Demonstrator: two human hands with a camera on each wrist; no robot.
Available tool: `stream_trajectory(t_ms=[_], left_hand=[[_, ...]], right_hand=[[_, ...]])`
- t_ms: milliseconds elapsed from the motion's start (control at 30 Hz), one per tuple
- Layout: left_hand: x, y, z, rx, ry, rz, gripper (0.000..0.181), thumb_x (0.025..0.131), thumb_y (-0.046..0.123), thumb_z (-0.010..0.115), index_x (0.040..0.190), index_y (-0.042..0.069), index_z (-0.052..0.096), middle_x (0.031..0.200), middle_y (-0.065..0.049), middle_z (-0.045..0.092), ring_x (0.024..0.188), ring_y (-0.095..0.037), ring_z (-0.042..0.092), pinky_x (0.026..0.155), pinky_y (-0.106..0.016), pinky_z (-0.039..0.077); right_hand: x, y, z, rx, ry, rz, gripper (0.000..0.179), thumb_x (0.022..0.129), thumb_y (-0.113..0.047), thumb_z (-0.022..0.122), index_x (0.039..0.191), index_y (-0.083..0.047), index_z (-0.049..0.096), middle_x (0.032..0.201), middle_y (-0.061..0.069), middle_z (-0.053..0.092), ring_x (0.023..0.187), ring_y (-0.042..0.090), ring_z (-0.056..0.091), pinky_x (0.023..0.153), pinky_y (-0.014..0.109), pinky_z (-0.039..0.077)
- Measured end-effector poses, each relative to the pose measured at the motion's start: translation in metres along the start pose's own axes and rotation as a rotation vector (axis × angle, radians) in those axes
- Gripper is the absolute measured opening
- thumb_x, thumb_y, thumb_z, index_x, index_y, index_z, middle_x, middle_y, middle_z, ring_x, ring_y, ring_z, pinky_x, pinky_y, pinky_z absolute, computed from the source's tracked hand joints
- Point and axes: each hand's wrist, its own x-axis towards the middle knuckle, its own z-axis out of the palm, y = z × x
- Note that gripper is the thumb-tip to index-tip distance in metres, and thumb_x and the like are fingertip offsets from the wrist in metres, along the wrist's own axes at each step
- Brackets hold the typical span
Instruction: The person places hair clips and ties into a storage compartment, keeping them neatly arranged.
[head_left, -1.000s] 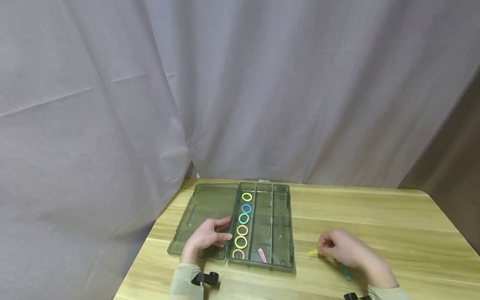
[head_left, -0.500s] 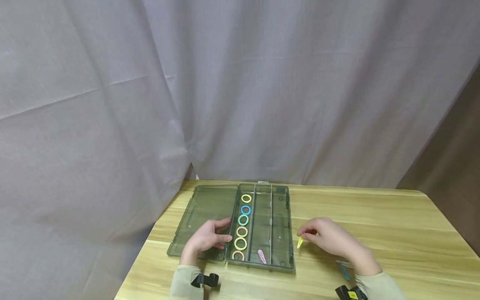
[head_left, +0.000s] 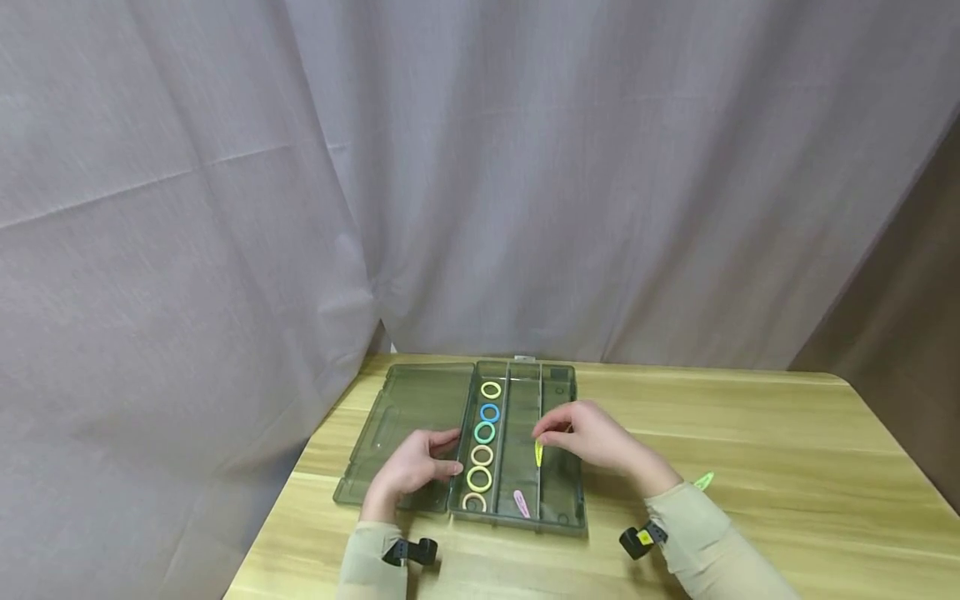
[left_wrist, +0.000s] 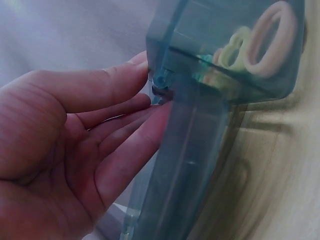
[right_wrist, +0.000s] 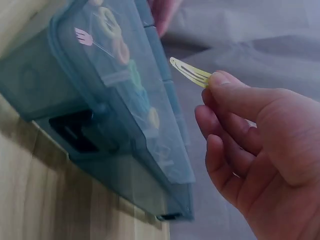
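A grey-green see-through organizer box [head_left: 562, 500] lies with its lid [head_left: 420, 392] folded out flat to the left. My left hand [head_left: 412, 465] rests over the lid, fingers fairly straight, with thumb and fingertips touching the box's hinge side. In the left wrist view the thumb meets the box wall. My right hand [head_left: 600, 437] pinches one end of a yellow snap hair clip [right_wrist: 191, 74] between thumb and forefinger. The clip hangs over the divider between the middle and right compartments. A pink hair clip [head_left: 521, 503] lies at the near end of the middle compartment.
Several pastel ring-shaped hair ties, including a blue ring [head_left: 490, 413], line the left compartment. A light-green hair clip [head_left: 703, 481] on the table is partly hidden by the right sleeve [head_left: 697, 525]. A grey curtain [head_left: 495, 183] hangs behind the wooden table [head_left: 750, 417].
My right hand has carried the yellow hair clip leftward from the table to over the box. The right sleeve now covers the teal clip. My left hand has stayed in place.
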Motion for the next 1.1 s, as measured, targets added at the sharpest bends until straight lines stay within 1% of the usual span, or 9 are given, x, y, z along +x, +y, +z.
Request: stream_trajectory(t_ms=[133,233,333,433,567,667,800,967,1100], left_hand=[[0.001,0.002,-0.001,-0.013,0.005,0.004,0.065,0.094,-0.002,0.078,0.151,-0.015,0.049,0.151,-0.035,0.051,0.098,-0.032,0.078,0.080,-0.036,0.067],[0.000,0.002,-0.002,-0.040,0.002,-0.010,0.065,0.094,-0.004,0.077,0.152,-0.015,0.048,0.152,-0.036,0.049,0.104,-0.035,0.076,0.080,-0.038,0.067],[0.000,0.002,-0.002,-0.058,-0.001,-0.024,0.065,0.095,-0.004,0.076,0.152,-0.014,0.048,0.153,-0.036,0.048,0.104,-0.037,0.076,0.080,-0.040,0.067],[0.000,0.003,-0.001,-0.068,-0.003,-0.032,0.065,0.096,-0.004,0.076,0.153,-0.013,0.047,0.154,-0.036,0.047,0.104,-0.037,0.076,0.080,-0.040,0.067],[0.001,0.004,-0.001,-0.062,-0.007,-0.036,0.065,0.096,-0.003,0.076,0.154,-0.012,0.047,0.154,-0.035,0.047,0.101,-0.035,0.077,0.078,-0.040,0.068],[-0.001,0.004,-0.002,-0.055,-0.018,-0.040,0.066,0.097,-0.001,0.076,0.154,-0.011,0.047,0.155,-0.034,0.046,0.100,-0.033,0.077,0.078,-0.039,0.068],[-0.003,0.003,-0.002,-0.054,-0.027,-0.049,0.066,0.098,0.000,0.076,0.155,-0.010,0.046,0.156,-0.033,0.046,0.100,-0.031,0.077,0.078,-0.039,0.068],[-0.004,0.003,-0.001,-0.056,-0.023,-0.048,0.065,0.097,0.000,0.076,0.155,-0.010,0.048,0.156,-0.033,0.046,0.100,-0.033,0.077,0.078,-0.040,0.068],[-0.005,0.004,0.001,-0.050,-0.021,-0.056,0.065,0.097,0.001,0.076,0.155,-0.008,0.049,0.156,-0.032,0.047,0.102,-0.032,0.077,0.079,-0.039,0.068]], right_hand=[[0.017,-0.003,0.008,-0.050,-0.051,-0.063,0.008,0.100,-0.016,0.078,0.101,-0.020,0.084,0.099,-0.010,0.079,0.089,0.002,0.070,0.079,0.028,0.061],[0.026,-0.005,0.013,-0.074,-0.088,-0.107,0.006,0.098,-0.013,0.080,0.101,-0.017,0.084,0.096,-0.010,0.079,0.085,0.000,0.069,0.077,0.027,0.061],[0.031,-0.006,0.017,-0.086,-0.112,-0.135,0.006,0.095,-0.008,0.081,0.099,-0.012,0.083,0.090,-0.013,0.078,0.081,-0.002,0.068,0.074,0.024,0.060],[0.033,-0.006,0.020,-0.096,-0.123,-0.165,0.005,0.093,-0.005,0.082,0.094,-0.009,0.083,0.086,-0.014,0.076,0.078,-0.003,0.066,0.071,0.023,0.060],[0.035,-0.006,0.022,-0.127,-0.154,-0.198,0.006,0.091,-0.003,0.083,0.091,-0.009,0.083,0.085,-0.012,0.077,0.078,-0.003,0.066,0.072,0.022,0.060],[0.035,-0.005,0.024,-0.153,-0.188,-0.200,0.005,0.090,-0.003,0.083,0.091,-0.008,0.083,0.085,-0.010,0.078,0.079,-0.003,0.066,0.074,0.023,0.060],[0.033,-0.004,0.028,-0.176,-0.226,-0.171,0.005,0.091,-0.005,0.083,0.091,-0.011,0.084,0.086,-0.011,0.078,0.080,-0.004,0.066,0.076,0.023,0.060],[0.032,-0.007,0.031,-0.253,-0.207,-0.185,0.006,0.091,-0.009,0.085,0.091,-0.015,0.085,0.086,-0.015,0.076,0.079,-0.003,0.065,0.078,0.027,0.061],[0.032,-0.009,0.032,-0.296,-0.204,-0.237,0.005,0.090,-0.011,0.086,0.092,-0.016,0.085,0.088,-0.015,0.077,0.082,-0.003,0.066,0.080,0.029,0.061]])
